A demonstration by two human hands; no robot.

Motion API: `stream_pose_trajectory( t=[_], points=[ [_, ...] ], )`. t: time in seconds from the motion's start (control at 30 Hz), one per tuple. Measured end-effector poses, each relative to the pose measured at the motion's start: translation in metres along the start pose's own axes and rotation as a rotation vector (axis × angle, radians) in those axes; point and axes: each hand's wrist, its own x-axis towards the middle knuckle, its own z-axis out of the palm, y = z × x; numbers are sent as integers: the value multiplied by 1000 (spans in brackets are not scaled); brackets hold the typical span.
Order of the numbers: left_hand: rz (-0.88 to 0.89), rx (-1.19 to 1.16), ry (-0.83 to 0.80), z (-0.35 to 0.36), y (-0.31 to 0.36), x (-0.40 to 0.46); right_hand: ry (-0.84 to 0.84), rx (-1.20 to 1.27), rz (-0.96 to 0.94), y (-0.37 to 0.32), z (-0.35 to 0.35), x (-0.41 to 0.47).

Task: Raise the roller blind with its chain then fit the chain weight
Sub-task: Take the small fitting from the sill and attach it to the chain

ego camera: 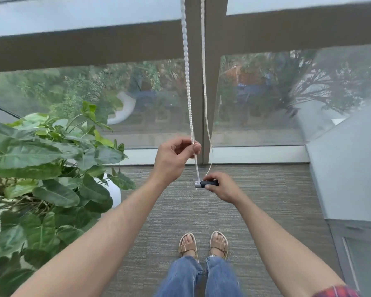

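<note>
A white bead chain hangs in a loop in front of the window frame's upright post. My left hand pinches the left strand between thumb and fingers, about waist height. Below and to the right, my right hand grips a small dark chain weight with a pale grey end, held level at the bottom of the loop. Both strands run down to the weight. The blind itself is out of view above.
A large leafy plant in a white pot stands close on the left. Floor-length window glass is ahead, a grey wall on the right. My sandalled feet stand on grey carpet.
</note>
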Motion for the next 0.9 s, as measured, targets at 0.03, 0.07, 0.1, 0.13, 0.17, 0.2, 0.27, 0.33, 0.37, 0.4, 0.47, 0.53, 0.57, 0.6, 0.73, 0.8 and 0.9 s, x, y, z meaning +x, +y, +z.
stream_pose_trajectory(
  t=[0.03, 0.07, 0.1, 0.13, 0.17, 0.2, 0.27, 0.33, 0.37, 0.4, 0.47, 0.53, 0.57, 0.6, 0.73, 0.8, 0.9],
  points=[
    [-13, 0, 2, 1, -8, 1, 5, -16, -1, 6, 5, 5],
    [-29, 2, 6, 2, -16, 2, 16, -28, 2, 12, 9, 9],
    [-41, 6, 12, 3, -25, 2, 27, -33, 10, 18, 14, 14],
    [-50, 11, 19, 3, -34, 3, 35, -28, 23, 23, 19, 18],
    [-58, 13, 26, 4, -44, 3, 42, -15, 35, 28, 24, 21],
    [-62, 13, 29, 4, -53, 4, 51, -2, 44, 34, 29, 25],
    [-62, 18, 28, 4, -73, 5, 71, 11, 54, 46, 39, 32],
    [-77, 12, 21, 6, -92, 7, 83, 13, 61, 61, 48, 41],
    [-88, 12, 16, 7, -102, 7, 88, 10, 64, 69, 54, 46],
    [-98, 14, 14, 8, -113, 7, 90, 7, 71, 77, 59, 49],
    [-111, 22, 14, 9, -134, 8, 88, 15, 89, 94, 70, 58],
    [-119, 28, 6, 11, -152, 9, 79, 19, 116, 111, 81, 67],
    [-123, 30, 4, 13, -160, 10, 67, 9, 130, 119, 85, 71],
    [-125, 36, 6, 14, -168, 10, 54, -8, 139, 127, 90, 75],
    [-109, 24, 3, 16, -196, 11, 47, -1, 182, 156, 110, 95],
    [-107, 21, -11, 18, -208, 11, 40, -1, 210, 170, 118, 107],
    [-106, 16, -21, 21, -224, 12, 27, 19, 277, 189, 132, 127]
  ],
)
